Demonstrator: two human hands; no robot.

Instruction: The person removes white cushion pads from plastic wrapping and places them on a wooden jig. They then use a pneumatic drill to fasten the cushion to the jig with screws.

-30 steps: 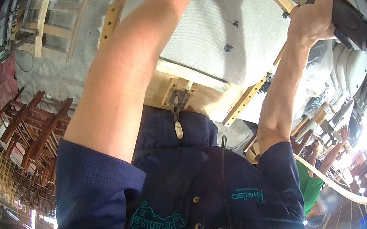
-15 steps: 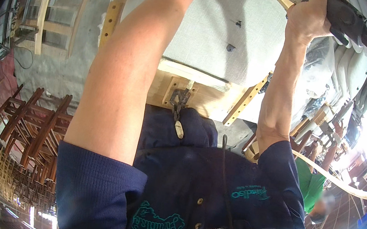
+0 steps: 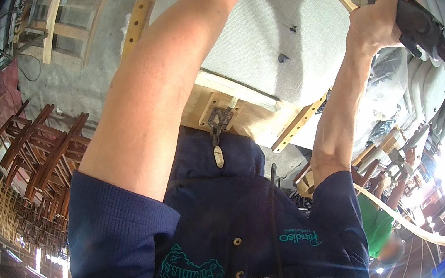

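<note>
A: Since the earlier frames our right hand (image 3: 373, 25) has crept up and right along with the black power tool (image 3: 422, 27); it now sits hard against the top edge of view. Our left forearm (image 3: 169, 76) barely shifted.

B: Counts?

A: We see two forearms, both ours, in dark blue short sleeves. One upholstered seat panel (image 3: 258, 37), grey-white fabric, lying on a pale wooden chair frame (image 3: 144, 5). Two small dark fasteners (image 3: 282, 58) on the fabric, one above the other, near the panel's middle. One metal chain clip (image 3: 217, 124) hanging off the wood block under the panel, with a pale tag below it.

B: Grip?

A: Right hand is wrapped closed around the black tool's body, fingers curled over it, at the panel's upper right corner. The tool has a pale cylindrical front end to the left of the hand and a reddish section trailing right. We can't see its tip touching anything.

B: Left?

A: Left hand is cut off by the top edge, only the wrist shows over the panel. We can't tell whether it's open or clamped.

B: Surroundings?

A: A stack of dark wooden chairs (image 3: 37, 137) at lower left, bare pale frames beyond them. Another person in a green shirt (image 3: 376, 229) at lower right, well apart from our arms. A pale hose (image 3: 424, 230) curves across that side.
</note>
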